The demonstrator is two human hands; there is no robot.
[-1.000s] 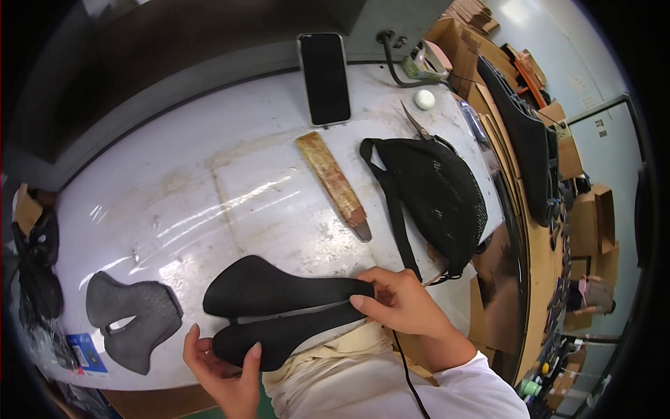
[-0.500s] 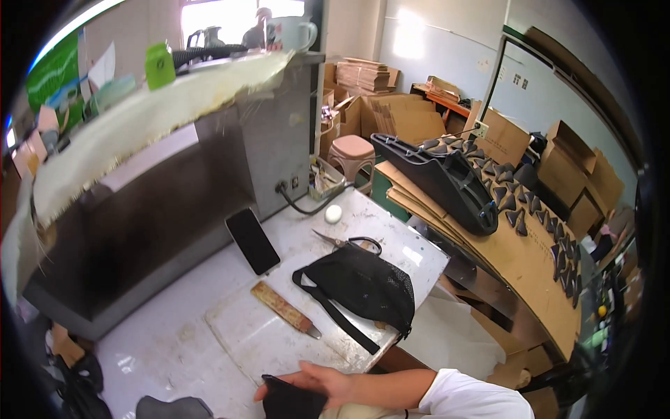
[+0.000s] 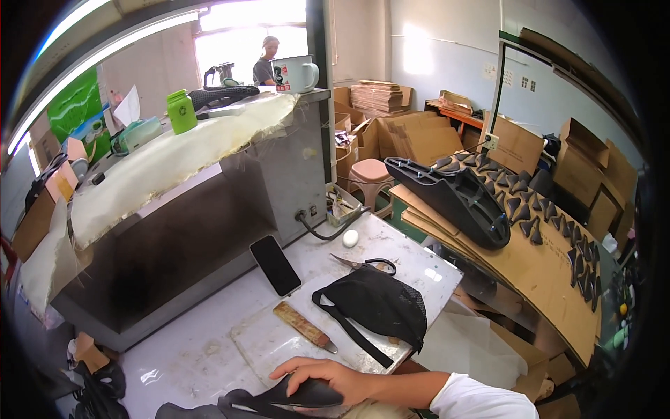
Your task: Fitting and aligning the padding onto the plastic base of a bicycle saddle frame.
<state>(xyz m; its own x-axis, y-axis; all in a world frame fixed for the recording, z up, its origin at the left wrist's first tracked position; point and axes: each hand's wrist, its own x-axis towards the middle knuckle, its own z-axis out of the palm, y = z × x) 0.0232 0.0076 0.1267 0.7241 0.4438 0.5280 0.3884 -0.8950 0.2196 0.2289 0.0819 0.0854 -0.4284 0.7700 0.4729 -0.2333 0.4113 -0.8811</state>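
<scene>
At the lower edge, my right hand (image 3: 328, 380) has its fingers curled over a black, smooth, saddle-shaped piece (image 3: 307, 395). More dark padded material (image 3: 188, 410) lies against it to the left, cut off by the picture's edge. My left hand is out of sight. Beyond my right hand, a knife with a worn, tape-like wrapped handle (image 3: 301, 325) rests on the white table (image 3: 188, 363). A black mesh-sided pouch with a strap (image 3: 373, 307) lies right of the knife, with scissors (image 3: 366, 265) just behind it. A dark-screened phone (image 3: 276, 265) leans against the metal housing.
A white egg-like object (image 3: 350, 238) sits near a power cable. The grey metal housing (image 3: 279, 174) carries a green bottle (image 3: 182, 112) and a mug (image 3: 293, 74). To the right, cardboard (image 3: 530, 279) holds several black saddle-shaped pieces and a large black shell (image 3: 453, 202). A person (image 3: 265, 63) stands far back.
My right hand has turned from palm-up under a black piece to fingers over the top of one. The dark pieces below now lie against each other. The view has tilted upward.
</scene>
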